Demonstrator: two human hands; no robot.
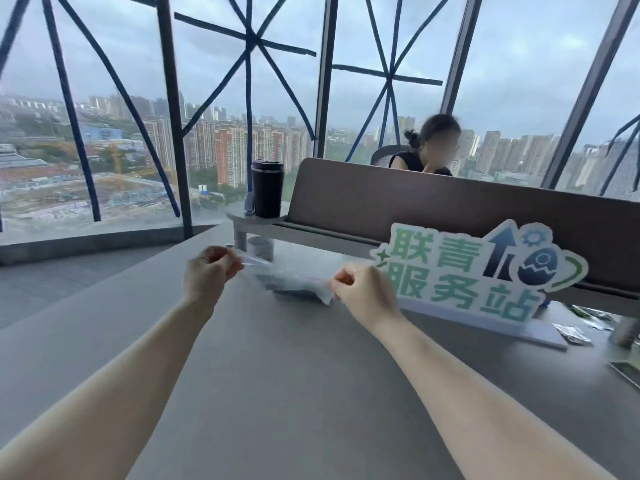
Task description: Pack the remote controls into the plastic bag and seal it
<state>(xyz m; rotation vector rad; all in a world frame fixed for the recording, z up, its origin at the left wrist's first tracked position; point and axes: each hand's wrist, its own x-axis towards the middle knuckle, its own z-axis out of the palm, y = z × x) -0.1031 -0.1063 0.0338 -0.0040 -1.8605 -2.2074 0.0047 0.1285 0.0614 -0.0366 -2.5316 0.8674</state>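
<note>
1. the plastic bag (294, 284), blurred with dark contents, is held above the tabletop (277, 358), left of the green sign (478, 271).
2. its left end is pinched by the left hand (211, 271).
3. its right end is pinched by the right hand (363, 289).

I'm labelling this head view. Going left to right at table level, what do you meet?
left hand → plastic bag → right hand → green-lettered sign → small wrappers

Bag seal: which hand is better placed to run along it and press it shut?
Probably right. The right hand pinches the bag beside its dark contents; the left hand holds the far end taut, an anchor.
</note>
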